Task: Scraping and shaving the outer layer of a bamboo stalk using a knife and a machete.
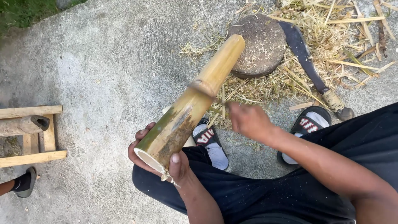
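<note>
One bamboo culm (190, 101) in left hand (166, 159), tilted up-right toward stone (259, 45).

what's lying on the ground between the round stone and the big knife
In the head view, little: the knife blade lies right beside the stone, with only straw in between.

A thick yellow-green bamboo section (191, 102), hollow at its near cut end, slants away toward the round stone.

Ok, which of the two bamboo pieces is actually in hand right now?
The long yellow-green bamboo culm, gripped at its open near end by the left hand. The short grey bamboo piece lies untouched on the wooden frame at the left edge.
</note>
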